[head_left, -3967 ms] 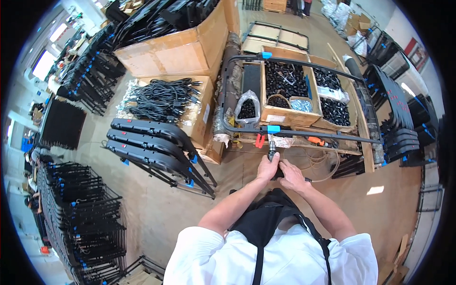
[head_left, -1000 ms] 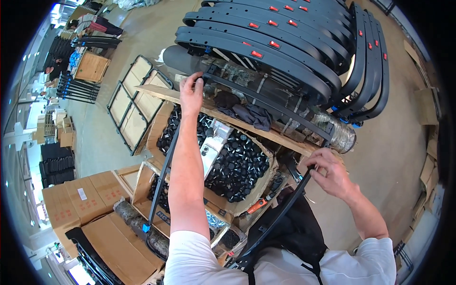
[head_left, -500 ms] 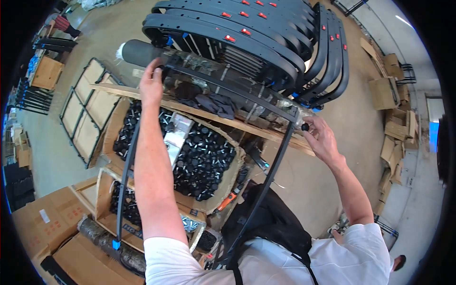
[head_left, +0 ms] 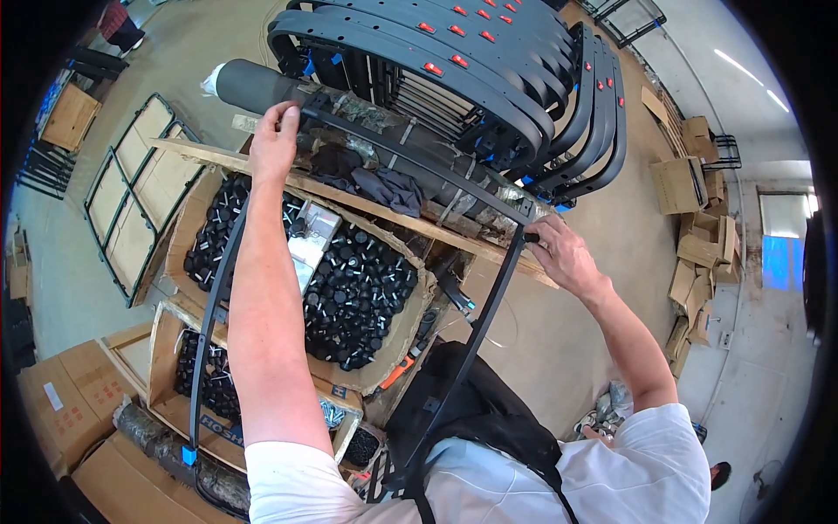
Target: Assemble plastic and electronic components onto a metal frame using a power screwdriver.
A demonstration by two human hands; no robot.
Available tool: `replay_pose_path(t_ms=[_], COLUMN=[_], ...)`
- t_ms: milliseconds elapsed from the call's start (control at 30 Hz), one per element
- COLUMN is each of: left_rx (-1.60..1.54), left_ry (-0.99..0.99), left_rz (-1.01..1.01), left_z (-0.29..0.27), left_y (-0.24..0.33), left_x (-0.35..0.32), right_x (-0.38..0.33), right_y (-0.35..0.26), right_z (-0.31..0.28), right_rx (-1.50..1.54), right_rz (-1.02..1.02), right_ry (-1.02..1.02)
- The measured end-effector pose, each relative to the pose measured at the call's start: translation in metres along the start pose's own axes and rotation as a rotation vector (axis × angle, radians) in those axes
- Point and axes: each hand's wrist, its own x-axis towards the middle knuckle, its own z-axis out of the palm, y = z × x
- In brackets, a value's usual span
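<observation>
Left hand point(head_left: 274, 140) curled around top bar of black U-shaped frame point(head_left: 410, 157), at far-left corner of wooden bench point(head_left: 367, 205); right hand point(head_left: 559, 253) grips frame's right corner, over bench's right end. Box of black caps point(head_left: 349, 288) below.

Below my left forearm I see an open cardboard carton point(head_left: 196, 223), brown with torn flaps, packed with small black parts and a pale plastic bag. A second open carton point(head_left: 161, 349) sits just beside it, nearer the lower left, also holding black parts and carrying a blue-printed strip on its front wall. Closed brown boxes point(head_left: 61, 393) lie at the lower left edge, one bearing a small white rectangular label point(head_left: 52, 396). Another brown box point(head_left: 70, 118) stands at the upper left. Along the right wall I see a loose heap of flattened and empty brown cartons point(head_left: 698, 218).
</observation>
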Motion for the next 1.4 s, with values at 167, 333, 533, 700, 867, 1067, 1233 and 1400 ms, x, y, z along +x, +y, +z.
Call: replay_pose_path(t_ms=[167,333,533,700,867,1067,1233,1400], left_rx=[0.127,-0.026,0.081,0.037,0.164,0.135,0.106,0.153], left_ry=[0.0,-0.004,0.018,0.02,-0.02,-0.022,0.021,-0.035], left_rz=[0.024,-0.058,-0.013,-0.082,0.029,-0.077,0.037,-0.089], left_z=[-0.006,-0.004,-0.008,-0.002,-0.006,0.0,-0.008,0.001], left_y=[-0.004,-0.004,0.001,0.003,0.004,0.003,-0.003,0.014], left_x=[0.002,0.004,-0.003,-0.007,-0.005,0.001,-0.004,-0.007], right_x=[0.015,0.025,0.023,0.012,0.022,0.032,0.029,0.011], right_y=[-0.012,-0.018,-0.015,-0.014,-0.017,-0.019,-0.018,-0.001], right_z=[-0.004,0.0,0.001,-0.013,-0.018,-0.008,0.002,-0.014], right_rx=[-0.184,-0.255,-0.22,-0.162,-0.334,-0.349,-0.261,-0.678], right_rz=[0.09,0.162,0.212,0.185,0.262,0.204,0.188,0.121], right_ry=[-0.05,-0.031,-0.076,-0.206,-0.232,-0.137,-0.072,-0.398])
